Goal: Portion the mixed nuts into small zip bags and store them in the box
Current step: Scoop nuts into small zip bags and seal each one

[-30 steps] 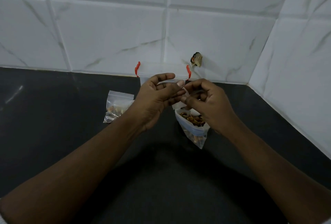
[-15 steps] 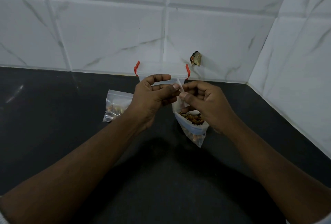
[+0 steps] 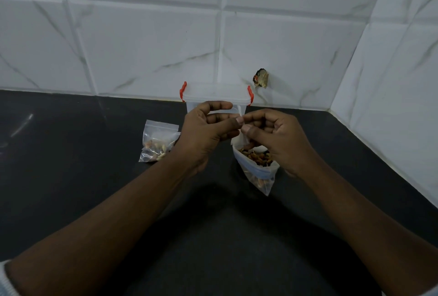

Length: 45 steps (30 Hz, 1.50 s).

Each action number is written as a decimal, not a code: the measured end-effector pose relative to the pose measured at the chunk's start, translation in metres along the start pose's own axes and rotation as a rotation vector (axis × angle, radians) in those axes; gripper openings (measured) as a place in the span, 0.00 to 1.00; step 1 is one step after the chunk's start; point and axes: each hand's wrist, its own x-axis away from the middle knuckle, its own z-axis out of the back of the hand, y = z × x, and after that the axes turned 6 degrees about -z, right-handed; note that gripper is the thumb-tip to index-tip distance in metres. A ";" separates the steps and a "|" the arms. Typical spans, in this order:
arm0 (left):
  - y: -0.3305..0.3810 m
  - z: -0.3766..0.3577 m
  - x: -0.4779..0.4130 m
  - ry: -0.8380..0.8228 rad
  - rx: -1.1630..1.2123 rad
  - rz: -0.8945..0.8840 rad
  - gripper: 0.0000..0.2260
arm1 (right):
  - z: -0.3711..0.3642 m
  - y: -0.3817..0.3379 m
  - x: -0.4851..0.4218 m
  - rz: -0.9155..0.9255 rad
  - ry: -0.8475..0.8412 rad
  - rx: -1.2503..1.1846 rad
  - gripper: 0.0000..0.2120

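Note:
Both hands meet over the dark counter, just in front of a clear plastic box (image 3: pixel 214 94) with red clips and its lid on. My left hand (image 3: pixel 205 135) and my right hand (image 3: pixel 277 137) each pinch the top edge of a small clear zip bag (image 3: pixel 237 111); most of that bag is hidden by the fingers. Under my right hand stands an open bag of mixed nuts (image 3: pixel 258 167), its mouth rolled down. A small zip bag with nuts in it (image 3: pixel 158 144) lies flat to the left of my left wrist.
The black counter (image 3: pixel 71 165) runs into a corner of white marble-look tiles at the back and on the right. A small dark scrap (image 3: pixel 261 79) sticks to the back wall right of the box.
My hands have stayed together in front of the box, drifting slightly up and away from me. The fingers have shifted along the small bag's top edge.

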 end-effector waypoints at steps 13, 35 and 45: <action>-0.003 -0.002 0.002 -0.011 -0.243 -0.114 0.16 | -0.003 -0.002 0.002 0.033 0.045 0.145 0.07; -0.004 -0.002 0.002 0.045 -0.283 -0.124 0.18 | -0.003 0.002 -0.002 0.316 0.260 0.744 0.11; -0.005 -0.005 0.007 -0.030 -0.332 -0.168 0.15 | 0.002 -0.008 -0.001 0.059 0.145 0.423 0.08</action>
